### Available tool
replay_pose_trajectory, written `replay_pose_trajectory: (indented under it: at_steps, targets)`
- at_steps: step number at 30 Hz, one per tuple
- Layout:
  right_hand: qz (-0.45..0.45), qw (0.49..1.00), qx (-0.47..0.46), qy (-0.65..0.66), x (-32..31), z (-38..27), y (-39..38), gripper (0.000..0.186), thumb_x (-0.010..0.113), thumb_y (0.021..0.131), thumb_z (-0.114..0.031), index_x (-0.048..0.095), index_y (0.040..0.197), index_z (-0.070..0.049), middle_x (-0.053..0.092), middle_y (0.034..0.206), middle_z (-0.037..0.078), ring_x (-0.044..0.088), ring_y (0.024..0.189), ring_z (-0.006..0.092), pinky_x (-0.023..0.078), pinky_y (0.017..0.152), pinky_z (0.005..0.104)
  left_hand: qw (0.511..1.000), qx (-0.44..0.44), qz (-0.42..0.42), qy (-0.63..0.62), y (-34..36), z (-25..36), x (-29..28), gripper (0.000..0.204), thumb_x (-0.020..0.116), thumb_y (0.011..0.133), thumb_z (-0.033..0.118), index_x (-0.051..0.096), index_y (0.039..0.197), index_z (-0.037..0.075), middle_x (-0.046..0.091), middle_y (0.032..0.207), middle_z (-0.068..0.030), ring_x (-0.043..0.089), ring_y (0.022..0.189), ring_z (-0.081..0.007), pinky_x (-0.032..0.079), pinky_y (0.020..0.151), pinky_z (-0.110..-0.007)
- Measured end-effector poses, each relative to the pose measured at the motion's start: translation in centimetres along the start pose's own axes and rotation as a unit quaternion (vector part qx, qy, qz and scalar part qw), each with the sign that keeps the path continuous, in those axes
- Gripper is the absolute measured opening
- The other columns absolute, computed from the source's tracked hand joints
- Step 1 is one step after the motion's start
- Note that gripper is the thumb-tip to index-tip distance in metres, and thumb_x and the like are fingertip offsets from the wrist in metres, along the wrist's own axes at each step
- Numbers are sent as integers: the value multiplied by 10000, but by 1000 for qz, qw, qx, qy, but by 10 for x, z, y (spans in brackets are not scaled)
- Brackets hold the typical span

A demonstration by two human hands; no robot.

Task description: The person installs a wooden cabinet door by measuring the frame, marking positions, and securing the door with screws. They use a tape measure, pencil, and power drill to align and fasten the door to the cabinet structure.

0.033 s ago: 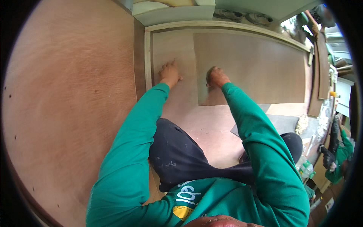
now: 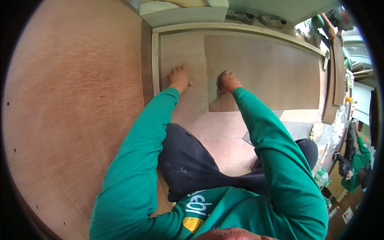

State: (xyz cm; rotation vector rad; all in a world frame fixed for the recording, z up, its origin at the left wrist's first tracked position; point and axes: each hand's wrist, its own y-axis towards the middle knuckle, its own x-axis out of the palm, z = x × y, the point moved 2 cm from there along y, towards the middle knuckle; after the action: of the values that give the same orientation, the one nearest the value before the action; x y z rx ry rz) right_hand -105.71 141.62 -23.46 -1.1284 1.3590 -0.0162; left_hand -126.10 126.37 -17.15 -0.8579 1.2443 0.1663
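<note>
My left hand [image 2: 180,79] rests on the pale board [image 2: 176,48] with its fingers apart and one finger stretched forward. It holds nothing. To its right, a brown laminate sheet [image 2: 264,72] lies on the same board. Over the sheet's left part, my right hand [image 2: 230,82] has its fingers closed around a dark, rounded thing [image 2: 219,81]. Only the left side of that thing shows, so its kind is unclear. A raised wooden edge strip [image 2: 156,64] runs left of my left hand and along the far side.
A large reddish wood panel [image 2: 80,100] stands close on my left. Shoes [image 2: 241,16] sit beyond the far strip. At the right are long brown planks [image 2: 339,72], a grey sheet [image 2: 296,130] and plastic bottles [image 2: 321,176]. Another person in a green sleeve [image 2: 362,158] is at the far right.
</note>
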Motion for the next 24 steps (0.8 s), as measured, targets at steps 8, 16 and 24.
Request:
replay_pose_trajectory:
  at_steps: [8,16,24]
  targets:
    - [13,999,45,-7,16,3,6,919,921,734,-407,453,1399,20,542,1352,265,629,1230,432,554,1013,473,998,-1,-56,1,3,1,-5,972,904,751,432,378,1481,63,585,1366,-168,602,1255,-363,549,986,-501]
    - [-101,965,-133,-202,21,-31,22,516,734,846,-321,703,1303,-85,609,1435,182,534,1378,340,420,1151,502,996,-65,-55,-9,-14,-12,9,965,885,736,313,373,1534,130,565,1396,-138,581,1270,-346,547,973,-531]
    - [-70,828,-556,21,-268,-298,59,234,653,893,-229,720,864,-7,700,685,151,689,630,250,566,591,410,988,-28,101,-110,-30,-8,6,914,893,747,262,413,1513,130,531,1394,-121,485,1344,-332,464,1043,-543]
